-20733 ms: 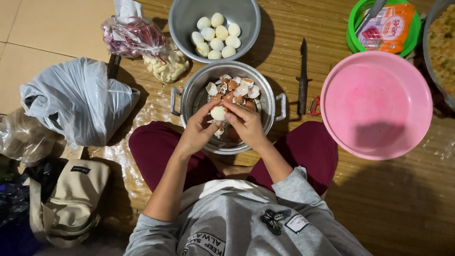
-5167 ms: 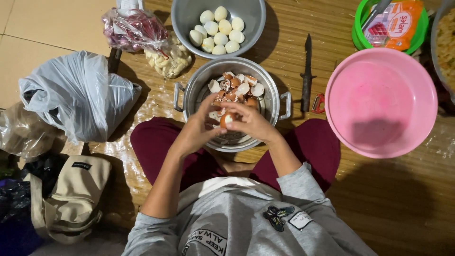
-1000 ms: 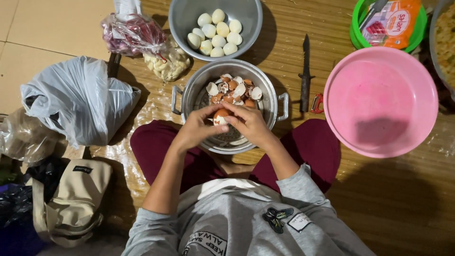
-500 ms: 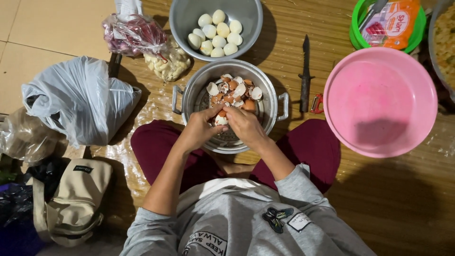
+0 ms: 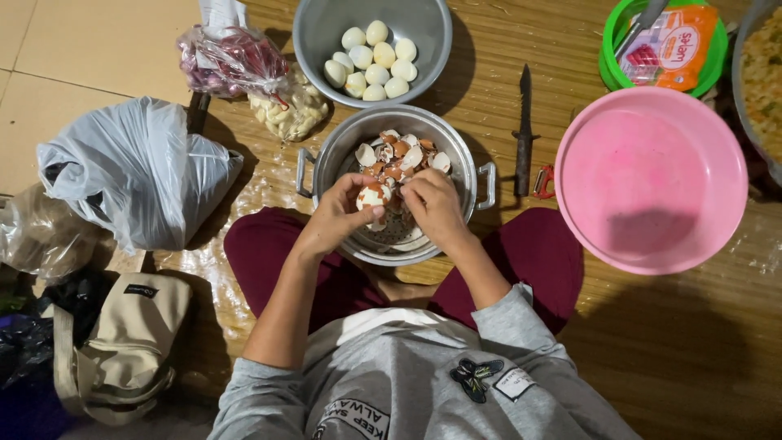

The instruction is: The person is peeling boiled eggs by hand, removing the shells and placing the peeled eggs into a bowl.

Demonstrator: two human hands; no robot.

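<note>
Both hands, left hand (image 5: 338,218) and right hand (image 5: 432,204), grip an egg (image 5: 373,196) over the pot (image 5: 326,163).

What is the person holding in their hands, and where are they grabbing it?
A partly peeled egg, over the metal pot. The left hand grips its left side and underside; the right hand touches its right side, fingertips at the shell.

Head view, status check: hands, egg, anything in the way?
Left hand and right hand both on half-peeled egg. Egg over steel pot of shells. Nothing in the way.
</note>
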